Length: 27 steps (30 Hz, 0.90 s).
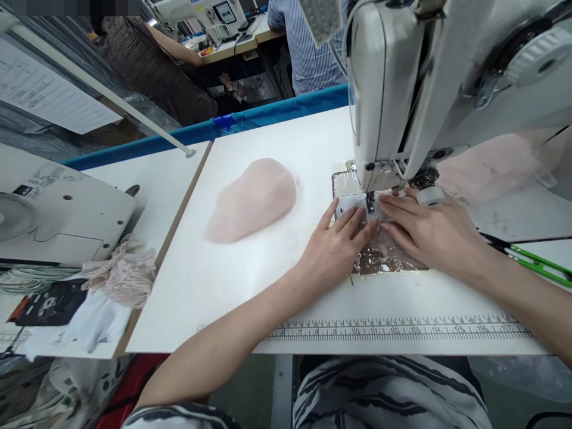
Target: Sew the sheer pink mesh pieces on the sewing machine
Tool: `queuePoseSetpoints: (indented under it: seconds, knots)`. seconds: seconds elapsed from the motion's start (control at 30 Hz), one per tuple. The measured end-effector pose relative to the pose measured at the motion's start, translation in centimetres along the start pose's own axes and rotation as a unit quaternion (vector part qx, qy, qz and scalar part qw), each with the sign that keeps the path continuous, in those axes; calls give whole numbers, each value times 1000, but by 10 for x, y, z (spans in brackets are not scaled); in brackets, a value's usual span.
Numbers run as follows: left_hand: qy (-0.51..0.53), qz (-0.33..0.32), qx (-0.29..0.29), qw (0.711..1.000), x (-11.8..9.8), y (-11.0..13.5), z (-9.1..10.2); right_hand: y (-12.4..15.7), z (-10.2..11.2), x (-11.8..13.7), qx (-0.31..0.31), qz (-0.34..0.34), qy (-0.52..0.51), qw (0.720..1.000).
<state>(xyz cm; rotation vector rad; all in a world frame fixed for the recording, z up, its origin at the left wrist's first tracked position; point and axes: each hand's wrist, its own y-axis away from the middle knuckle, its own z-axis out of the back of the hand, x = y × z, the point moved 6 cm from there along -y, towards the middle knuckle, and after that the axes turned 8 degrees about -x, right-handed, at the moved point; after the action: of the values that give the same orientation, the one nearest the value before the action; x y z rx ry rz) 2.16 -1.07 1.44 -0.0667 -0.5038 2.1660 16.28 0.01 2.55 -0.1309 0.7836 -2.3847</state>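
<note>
My left hand (337, 244) lies on the sewing bed, fingers spread flat just left of the presser foot (370, 202) of a white sewing machine (384, 89). From the right, my right hand (429, 229) rests with its fingers stretched toward the same foot. Under and between the fingertips is clear, shiny plastic film (382, 253) over the machine's bed plate; whether thin fabric lies there too, I cannot tell. A sheer pale pink fabric piece (257, 199) lies flat on the white table (179, 310), left of my left hand.
More sheer pink fabric (491, 167) lies behind my right hand. Green-handled scissors (540, 262) lie by my right forearm. A printed ruler (357, 330) runs along the front edge. Bundled pink strips (125, 271) sit at left beside another machine (58, 205). Two people work beyond.
</note>
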Motion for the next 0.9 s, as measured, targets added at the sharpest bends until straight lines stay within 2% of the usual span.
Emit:
queuePoseSetpoints:
  seconds: [0.1,0.17,0.27,0.37,0.53,0.9]
  knots:
    - [4,6,2,1000,0,0,0,3,12,9,-25,33,-47,998]
    - [7,8,-2,1000,0,0,-1,5,16,17,-20,59,-73,995]
    - [10,14,-15,1000,0,1,-1,7,16,23,-16,75,-62,995]
    - [13,22,-27,999,0,2,-1,7,17,23,-40,85,-33,995]
    - [2,6,-44,999,-1,6,3,5,24,23,-74,126,-63,987]
    - [1,4,-60,998,-2,5,6,6,24,23,-82,121,-86,985]
